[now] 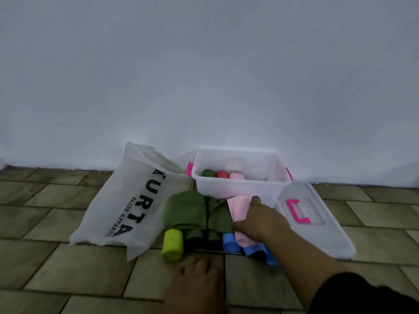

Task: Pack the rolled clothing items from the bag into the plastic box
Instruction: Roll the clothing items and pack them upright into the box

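Observation:
A clear plastic box (238,191) with pink latches stands on the floor by the wall. Inside it lie a dark green roll (208,173), a red roll (222,174) and a pale pink roll (236,176). In front of the box, a row of rolled clothes lies on the floor: a lime roll (172,245), two olive green rolls (184,209), a blue roll (229,241) and a pink roll (238,205). My right hand (256,219) grips the pink roll, thumb on top. The white bag (118,209) printed KURTA lies flat at the left. My left hand is out of view.
The box's clear lid (322,227) with a pink handle lies on the floor to the right of the box. A bare foot (197,282) rests on the tiles just in front of the rolls. A white wall rises right behind the box.

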`<act>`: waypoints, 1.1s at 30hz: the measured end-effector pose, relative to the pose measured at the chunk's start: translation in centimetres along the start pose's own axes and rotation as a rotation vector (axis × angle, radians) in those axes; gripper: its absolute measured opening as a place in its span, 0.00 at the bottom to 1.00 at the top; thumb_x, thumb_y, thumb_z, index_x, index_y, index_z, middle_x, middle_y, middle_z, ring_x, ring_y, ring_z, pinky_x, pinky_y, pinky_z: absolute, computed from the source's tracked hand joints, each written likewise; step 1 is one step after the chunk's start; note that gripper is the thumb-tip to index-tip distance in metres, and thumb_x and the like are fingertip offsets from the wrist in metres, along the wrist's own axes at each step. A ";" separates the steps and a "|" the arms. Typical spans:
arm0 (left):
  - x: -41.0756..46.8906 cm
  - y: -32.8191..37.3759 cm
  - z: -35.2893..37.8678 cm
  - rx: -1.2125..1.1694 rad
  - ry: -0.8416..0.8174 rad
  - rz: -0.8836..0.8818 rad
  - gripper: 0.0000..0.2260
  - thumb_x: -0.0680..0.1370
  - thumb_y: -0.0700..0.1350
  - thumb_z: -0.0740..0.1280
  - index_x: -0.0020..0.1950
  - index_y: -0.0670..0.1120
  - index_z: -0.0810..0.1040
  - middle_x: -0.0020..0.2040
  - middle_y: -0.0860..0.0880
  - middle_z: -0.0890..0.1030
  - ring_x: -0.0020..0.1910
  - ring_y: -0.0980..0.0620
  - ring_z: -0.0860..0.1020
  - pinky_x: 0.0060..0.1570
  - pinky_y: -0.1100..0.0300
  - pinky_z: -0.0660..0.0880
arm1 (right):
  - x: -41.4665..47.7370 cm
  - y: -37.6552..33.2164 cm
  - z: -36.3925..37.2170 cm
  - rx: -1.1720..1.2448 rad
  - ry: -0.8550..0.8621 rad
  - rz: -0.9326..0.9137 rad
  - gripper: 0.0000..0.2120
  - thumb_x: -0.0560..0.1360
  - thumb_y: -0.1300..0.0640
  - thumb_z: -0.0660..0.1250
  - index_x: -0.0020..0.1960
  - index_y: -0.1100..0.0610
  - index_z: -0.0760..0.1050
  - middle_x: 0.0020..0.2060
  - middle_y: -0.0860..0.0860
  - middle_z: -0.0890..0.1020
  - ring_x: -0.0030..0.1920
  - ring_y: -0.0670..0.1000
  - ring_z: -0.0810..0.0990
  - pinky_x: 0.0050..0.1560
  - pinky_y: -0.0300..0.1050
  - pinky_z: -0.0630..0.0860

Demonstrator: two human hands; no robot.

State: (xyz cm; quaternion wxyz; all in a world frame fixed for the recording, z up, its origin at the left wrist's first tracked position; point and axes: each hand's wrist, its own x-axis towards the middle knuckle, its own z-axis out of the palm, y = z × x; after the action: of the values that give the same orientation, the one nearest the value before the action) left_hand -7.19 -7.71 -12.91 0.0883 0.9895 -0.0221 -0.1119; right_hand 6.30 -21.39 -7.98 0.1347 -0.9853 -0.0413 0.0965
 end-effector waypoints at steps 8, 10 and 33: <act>-0.9 -1.6 1.6 -0.028 -0.043 -0.006 0.37 0.68 0.65 0.61 0.75 0.60 0.54 0.78 0.50 0.52 0.75 0.47 0.54 0.71 0.46 0.55 | -5.4 0.8 1.4 -0.040 0.214 -0.210 0.24 0.68 0.51 0.67 0.62 0.55 0.69 0.58 0.53 0.73 0.53 0.55 0.76 0.46 0.44 0.72; -1.3 -1.6 1.4 -0.180 0.041 -0.005 0.31 0.70 0.62 0.63 0.72 0.59 0.62 0.74 0.50 0.63 0.68 0.50 0.67 0.66 0.53 0.65 | -8.3 1.6 2.9 -0.139 0.287 -0.337 0.22 0.69 0.53 0.65 0.63 0.52 0.68 0.56 0.52 0.72 0.51 0.55 0.74 0.45 0.48 0.72; -1.0 0.9 -2.2 -0.853 -0.113 0.160 0.26 0.75 0.69 0.53 0.59 0.54 0.78 0.58 0.49 0.81 0.55 0.52 0.79 0.61 0.55 0.73 | -17.5 2.0 7.9 -0.187 0.237 -0.411 0.34 0.54 0.39 0.70 0.59 0.46 0.76 0.55 0.49 0.78 0.57 0.53 0.79 0.54 0.64 0.74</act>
State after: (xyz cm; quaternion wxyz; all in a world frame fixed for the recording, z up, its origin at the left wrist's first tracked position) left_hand -7.73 -8.20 -10.45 0.4963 0.8519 -0.0553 -0.1577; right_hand -12.30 -23.18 -12.85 0.0638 -0.9689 -0.2332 -0.0534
